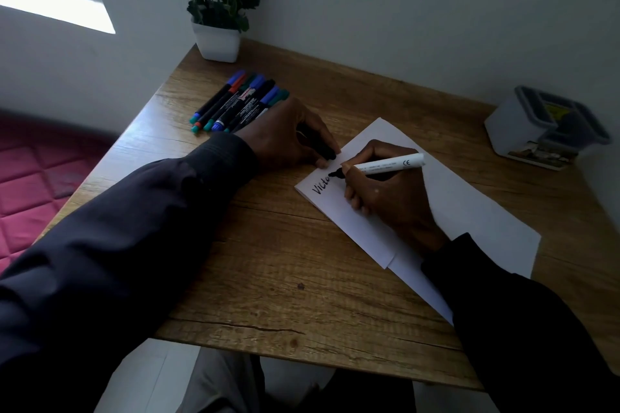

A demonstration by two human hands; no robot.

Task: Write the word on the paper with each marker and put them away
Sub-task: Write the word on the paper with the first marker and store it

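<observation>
Head view: my right hand clamps white marker mid-word on paper; left hand grips black cap. Next: finish letters, recap.

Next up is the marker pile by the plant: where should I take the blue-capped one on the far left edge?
Grip the blue-capped marker mid-barrel, coming from above and its open left side. It lies flat on the wooden table, with neighbours packed against its right.

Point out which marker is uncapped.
The white-barrelled black marker in the right hand, its tip on the white paper. The markers grouped by the left hand all show caps.
</observation>
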